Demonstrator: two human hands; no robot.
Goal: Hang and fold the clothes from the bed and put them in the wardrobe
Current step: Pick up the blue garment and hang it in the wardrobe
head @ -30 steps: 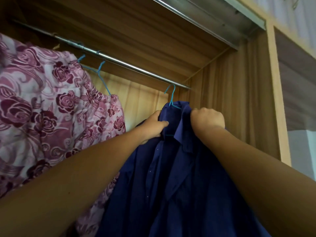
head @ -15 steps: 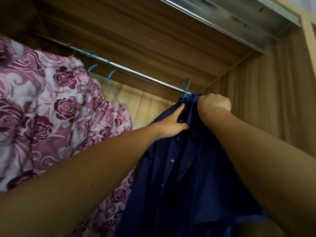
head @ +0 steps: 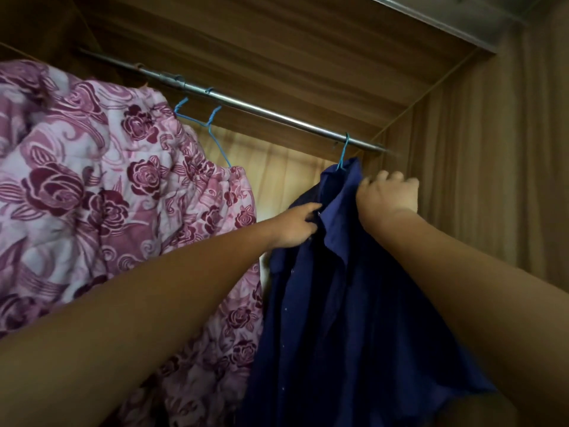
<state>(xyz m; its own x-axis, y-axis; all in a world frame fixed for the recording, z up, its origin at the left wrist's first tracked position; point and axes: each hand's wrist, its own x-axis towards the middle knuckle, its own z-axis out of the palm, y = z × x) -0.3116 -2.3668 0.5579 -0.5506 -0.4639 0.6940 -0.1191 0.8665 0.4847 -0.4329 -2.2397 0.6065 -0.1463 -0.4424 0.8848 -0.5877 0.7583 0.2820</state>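
Blue shirt (head: 338, 318) hangs at the right end of the wardrobe (head: 492, 180), close to the brown side wall. Its hook is already over the rail.

I think the shirt is light and very soft. It will flop and slide if you pull it low down. The best place to hold it is up high, at the collar and shoulders, where the hanger inside keeps it firm. Pull gently, or it may slip off the hanger.

It is dark blue, with tiny pale buttons down the front and a pointy collar (head: 338, 217) that is folded out. The cloth falls in long loose folds.

On the left, right beside the shirt, is a big puffy pink cloth with dark red roses (head: 77, 195). A long shiny metal rail (head: 261, 110) runs across the top.

The left hand (head: 295, 224) has a small, tight grip: its thumb and fingers pinch the front edge of the shirt under the collar. The right hand (head: 388, 195) has its fingers curled over the shirt's shoulder, and the tips are hidden behind the cloth.

Smallest of all is the thin blue hanger hook (head: 344, 152), sitting on the rail near its right end. Two more blue hooks (head: 212, 124) sit farther left.
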